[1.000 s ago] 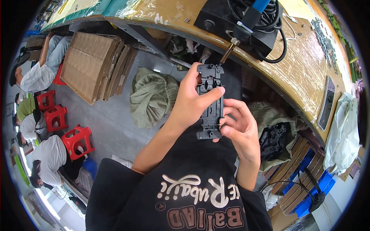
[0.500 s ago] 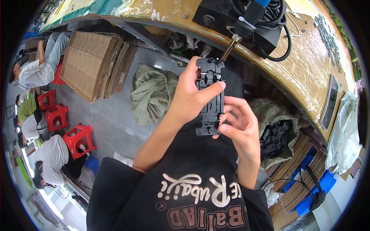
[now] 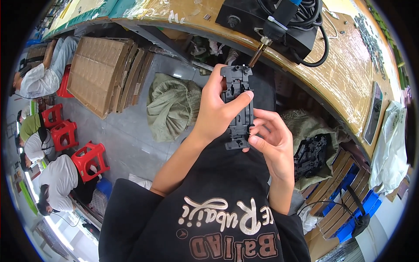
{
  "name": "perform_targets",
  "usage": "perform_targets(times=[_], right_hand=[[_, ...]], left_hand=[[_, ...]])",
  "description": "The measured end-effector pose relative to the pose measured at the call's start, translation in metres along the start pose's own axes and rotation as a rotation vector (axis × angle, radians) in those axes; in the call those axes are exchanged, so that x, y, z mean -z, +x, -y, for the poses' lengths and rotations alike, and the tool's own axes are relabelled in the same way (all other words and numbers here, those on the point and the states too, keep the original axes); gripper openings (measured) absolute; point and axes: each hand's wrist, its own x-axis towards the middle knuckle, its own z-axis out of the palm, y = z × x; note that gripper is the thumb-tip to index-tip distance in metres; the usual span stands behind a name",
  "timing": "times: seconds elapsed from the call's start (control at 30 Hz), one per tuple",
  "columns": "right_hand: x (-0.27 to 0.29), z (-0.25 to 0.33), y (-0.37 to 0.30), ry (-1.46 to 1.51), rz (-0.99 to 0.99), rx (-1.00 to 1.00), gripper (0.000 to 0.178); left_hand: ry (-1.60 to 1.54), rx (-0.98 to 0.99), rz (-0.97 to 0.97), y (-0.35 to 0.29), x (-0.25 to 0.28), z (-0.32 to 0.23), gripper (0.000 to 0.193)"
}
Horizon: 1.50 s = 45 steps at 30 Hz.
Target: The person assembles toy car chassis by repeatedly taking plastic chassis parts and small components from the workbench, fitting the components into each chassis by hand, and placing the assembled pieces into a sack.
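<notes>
Upright in front of me is a long black moulded plastic chassis [image 3: 240, 123], with clips, ribs and openings along it. My left hand [image 3: 216, 105] is closed round its upper left side, the thumb lying across its face and the other fingers mostly behind. At the lower right edge, my right hand [image 3: 275, 142] has its fingers curled and its thumb close to the chassis's lower end; what lies between those fingertips is hidden. Just past the top end of the chassis, the metal tip of a soldering-iron-like tool [image 3: 260, 50] points down and left.
A black box with coiled cables [image 3: 270, 26] stands on the film-covered workbench [image 3: 192, 13]. Right of me, an open woven sack [image 3: 310, 159] holds black plastic parts. Left are another sack [image 3: 172, 107], stacked cardboard trays [image 3: 98, 74], red stools [image 3: 89, 161] and several seated people.
The chassis has tilted slightly, its lower end moving up and a little right. Both hands keep nearly the same places on it.
</notes>
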Motion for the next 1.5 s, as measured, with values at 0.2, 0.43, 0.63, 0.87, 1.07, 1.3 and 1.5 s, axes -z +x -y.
perform_targets(times=[0.2,0.43,0.63,0.87,1.07,1.3,1.5], right_hand=[[0.001,-0.005,-0.003,-0.028,0.008,-0.009,0.045],[-0.004,0.001,-0.007,-0.061,0.002,0.03,0.045],[-0.003,-0.002,-0.008,-0.048,0.0,0.029,0.045],[0.002,-0.007,-0.005,-0.056,0.002,0.02,0.044],[0.007,-0.017,-0.012,-0.078,-0.01,-0.047,0.044],[0.027,-0.031,-0.022,-0.2,-0.093,-0.038,0.041],[0.048,-0.045,-0.034,-0.254,-0.152,-0.048,0.04]], left_hand=[[0.04,-0.023,0.014,-0.006,0.004,0.005,0.03],[0.027,0.04,0.035,-0.005,0.0,-0.008,0.029],[0.033,0.009,0.058,-0.005,0.002,-0.003,0.029],[0.029,0.002,0.084,-0.007,0.006,0.007,0.033],[0.015,0.134,0.123,-0.018,0.011,0.018,0.04],[0.033,0.198,0.202,-0.028,0.008,0.049,0.024],[0.045,0.245,0.193,-0.04,0.003,0.063,0.027]])
